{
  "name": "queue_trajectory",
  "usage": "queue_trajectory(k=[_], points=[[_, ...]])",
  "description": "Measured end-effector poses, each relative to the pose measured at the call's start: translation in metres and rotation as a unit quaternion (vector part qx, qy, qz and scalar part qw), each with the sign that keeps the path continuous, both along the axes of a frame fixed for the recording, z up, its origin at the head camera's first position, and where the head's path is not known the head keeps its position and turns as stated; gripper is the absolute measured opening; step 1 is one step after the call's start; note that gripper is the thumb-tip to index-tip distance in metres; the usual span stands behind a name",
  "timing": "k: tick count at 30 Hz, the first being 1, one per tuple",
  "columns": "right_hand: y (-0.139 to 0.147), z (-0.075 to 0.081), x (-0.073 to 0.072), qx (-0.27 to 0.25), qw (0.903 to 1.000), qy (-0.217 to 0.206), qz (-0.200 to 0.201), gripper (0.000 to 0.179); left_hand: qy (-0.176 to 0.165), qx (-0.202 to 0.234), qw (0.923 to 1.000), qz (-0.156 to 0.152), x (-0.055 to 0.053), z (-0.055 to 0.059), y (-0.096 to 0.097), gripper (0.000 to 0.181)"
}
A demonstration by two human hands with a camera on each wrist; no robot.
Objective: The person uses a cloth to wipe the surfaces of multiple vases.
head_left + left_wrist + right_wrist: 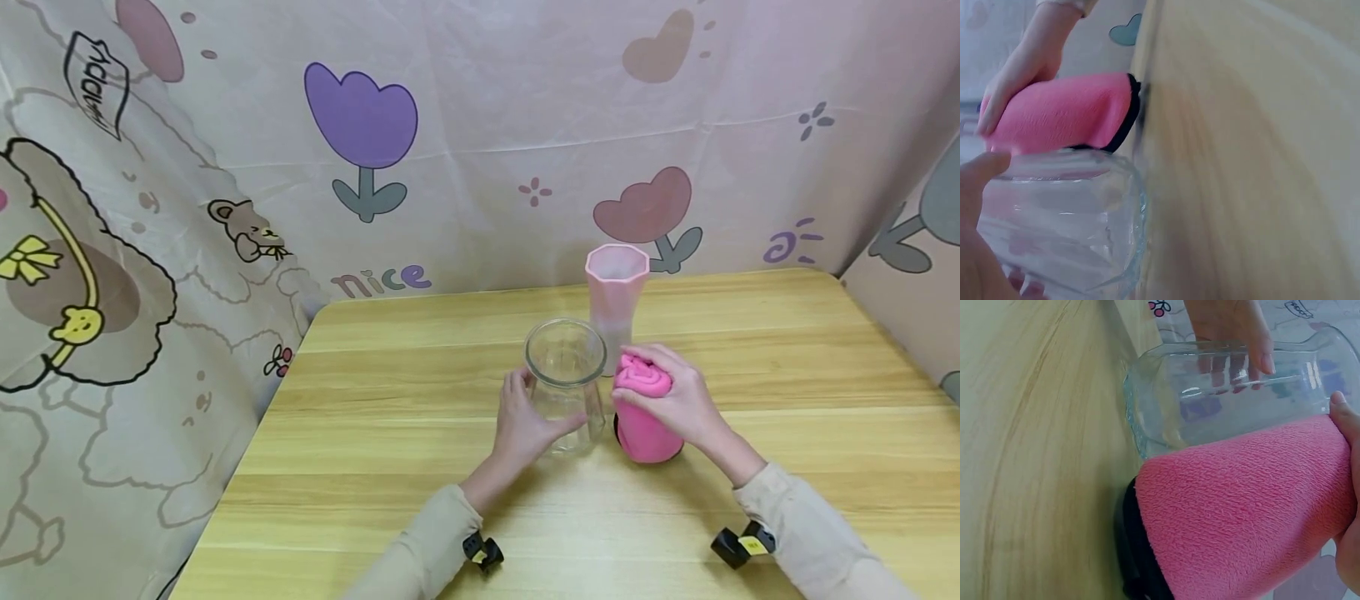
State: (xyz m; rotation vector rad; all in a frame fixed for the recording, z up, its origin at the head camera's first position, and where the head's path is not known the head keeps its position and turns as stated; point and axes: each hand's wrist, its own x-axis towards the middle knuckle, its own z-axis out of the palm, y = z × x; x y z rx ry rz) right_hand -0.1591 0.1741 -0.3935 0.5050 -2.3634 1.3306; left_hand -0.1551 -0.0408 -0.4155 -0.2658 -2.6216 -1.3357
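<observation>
A clear glass vase (562,398) with a wide round rim stands upright on the wooden table. My left hand (523,429) holds it from the left, thumb across the near side and fingers round the far side. Just to its right is a rolled pink towel (649,435) standing on end, with black edging (1138,540) along its lower end. The right hand (688,398) grips the towel near its top, thumb on the near side and fingers behind. In the right wrist view the towel overlaps part of the glass.
Behind the glass vase and the towel stands a taller pink vase (617,293), fading to a clear lower part. Patterned cloth (480,167) hangs along the back and both sides of the table (360,467). Each wrist wears a small black camera (482,552).
</observation>
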Motion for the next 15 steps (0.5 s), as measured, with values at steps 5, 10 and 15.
queue_trajectory(k=[5, 10, 15], points=[[-0.001, 0.001, 0.002, -0.009, 0.9998, 0.014, -0.008, 0.058, -0.079, 0.076, 0.9871, -0.117, -0.017, 0.004, -0.021, 0.089], [-0.003, 0.007, 0.004, -0.015, 0.9995, 0.027, -0.005, 0.059, -0.16, 0.108, 0.9431, -0.271, -0.033, 0.02, -0.043, 0.087], [-0.009, 0.013, 0.006, -0.025, 0.999, 0.036, 0.003, 0.061, -0.204, 0.1, 0.9076, -0.353, -0.041, 0.036, -0.053, 0.081]])
